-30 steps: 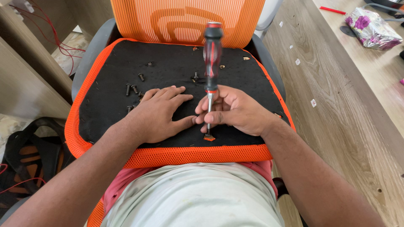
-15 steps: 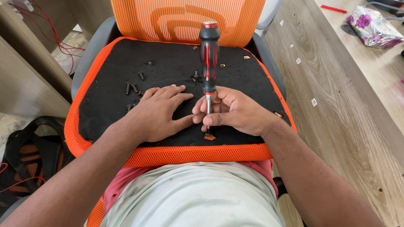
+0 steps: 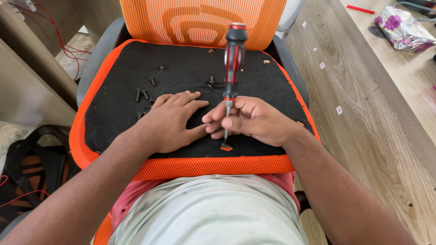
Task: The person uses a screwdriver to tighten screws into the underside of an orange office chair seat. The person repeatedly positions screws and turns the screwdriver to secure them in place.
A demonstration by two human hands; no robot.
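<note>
Right hand [image 3: 254, 121] pinches screwdriver [image 3: 232, 68] shaft, upright, tip down on seat [image 3: 181, 72].

A crinkled, shiny foil package with purple flowers on silver [image 3: 402, 28] lay on the wooden floor, well apart from the right hand [image 3: 254, 120], far beyond it toward the upper right corner.

Floral wrapped packet [image 3: 403, 28], black bag [image 3: 32, 168]
</note>
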